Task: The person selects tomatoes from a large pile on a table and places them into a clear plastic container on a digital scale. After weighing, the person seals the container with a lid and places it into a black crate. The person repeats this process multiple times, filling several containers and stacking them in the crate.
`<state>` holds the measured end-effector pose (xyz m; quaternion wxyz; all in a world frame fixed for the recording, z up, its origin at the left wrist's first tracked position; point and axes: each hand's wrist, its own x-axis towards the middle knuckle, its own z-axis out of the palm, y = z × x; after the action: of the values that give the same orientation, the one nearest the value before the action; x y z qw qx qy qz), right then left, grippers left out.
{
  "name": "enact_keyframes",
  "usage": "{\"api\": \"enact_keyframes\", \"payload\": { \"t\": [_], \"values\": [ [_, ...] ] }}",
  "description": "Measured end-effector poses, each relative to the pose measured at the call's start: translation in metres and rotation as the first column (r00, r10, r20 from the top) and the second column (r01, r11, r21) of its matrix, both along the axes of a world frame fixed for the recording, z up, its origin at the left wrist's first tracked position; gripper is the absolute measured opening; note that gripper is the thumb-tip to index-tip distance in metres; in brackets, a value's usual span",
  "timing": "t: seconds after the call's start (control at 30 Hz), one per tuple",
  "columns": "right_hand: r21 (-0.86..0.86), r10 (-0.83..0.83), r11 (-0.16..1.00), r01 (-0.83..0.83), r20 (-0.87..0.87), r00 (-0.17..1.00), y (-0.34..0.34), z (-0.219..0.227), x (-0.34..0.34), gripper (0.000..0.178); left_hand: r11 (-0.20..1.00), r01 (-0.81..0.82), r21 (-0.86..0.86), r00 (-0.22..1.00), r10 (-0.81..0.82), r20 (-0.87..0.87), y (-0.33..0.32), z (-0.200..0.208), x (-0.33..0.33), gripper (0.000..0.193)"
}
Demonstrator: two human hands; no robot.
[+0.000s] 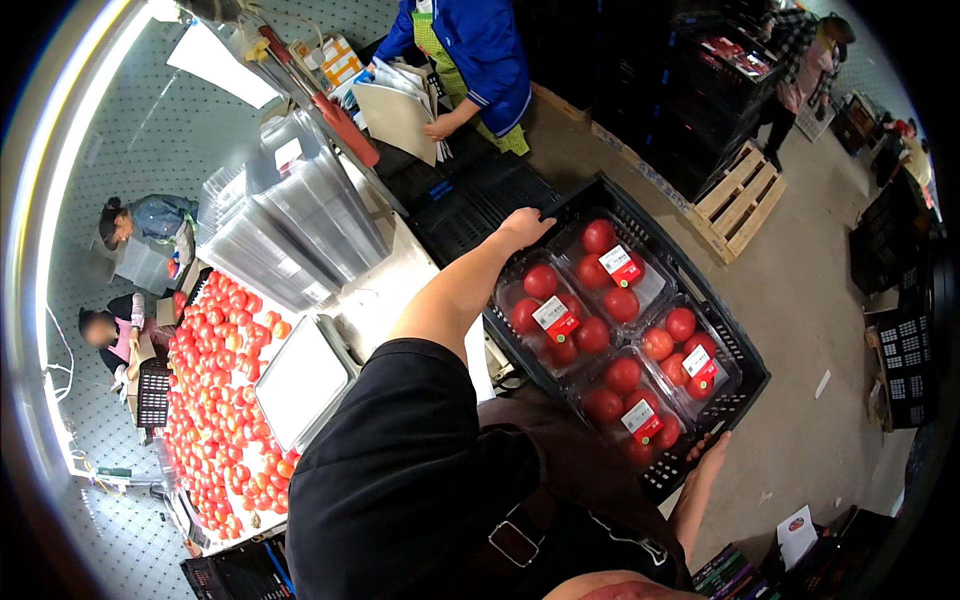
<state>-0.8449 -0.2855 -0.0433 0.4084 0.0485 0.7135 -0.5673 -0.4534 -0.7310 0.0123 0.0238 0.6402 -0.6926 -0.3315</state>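
Observation:
Between my hands is a black plastic crate (715,292) with several clear lidded packs of tomatoes inside. Each pack, such as the nearest tomato pack (604,378), carries a red and white label. My left hand (524,228) is closed over the crate's rim at its upper left corner, the arm stretched out across the picture. My right hand (708,462) grips the lower right end, its fingers hooked through the crate's side. The crate is tilted in the view, and what bears its underside is hidden.
Left of me a table holds a heap of loose tomatoes (215,400), a pale scale-like tray (302,385) and stacked clear containers (290,215). A person in a blue jacket (480,50) holds papers beyond. Black crates (690,110) and a wooden pallet (738,203) stand far right.

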Motion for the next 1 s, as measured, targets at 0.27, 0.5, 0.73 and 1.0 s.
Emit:
{"api": "enact_keyframes", "payload": {
  "t": [0.27,0.5,0.73,1.0],
  "values": [
    [0.026,0.023,0.999,-0.021,-0.071,0.997,-0.001,0.006,0.004,0.053,0.997,0.069,-0.033,0.997,-0.068,0.028,-0.007,-0.013,0.004,0.057],
    [0.003,0.053,0.999,-0.053,-0.089,0.995,0.001,0.001,-0.005,0.055,0.999,0.014,0.039,0.997,-0.011,-0.071,0.002,-0.008,0.009,0.057],
    [-0.036,0.09,0.995,-0.097,-0.168,0.982,0.013,0.013,0.001,0.058,0.954,0.269,-0.133,0.943,-0.289,-0.165,-0.007,-0.039,0.003,0.047],
    [-0.033,-0.051,0.999,0.043,-0.301,0.952,0.004,0.022,0.033,0.052,0.993,0.029,0.116,0.884,0.029,-0.466,0.009,-0.043,0.049,0.022]
  ]
}}
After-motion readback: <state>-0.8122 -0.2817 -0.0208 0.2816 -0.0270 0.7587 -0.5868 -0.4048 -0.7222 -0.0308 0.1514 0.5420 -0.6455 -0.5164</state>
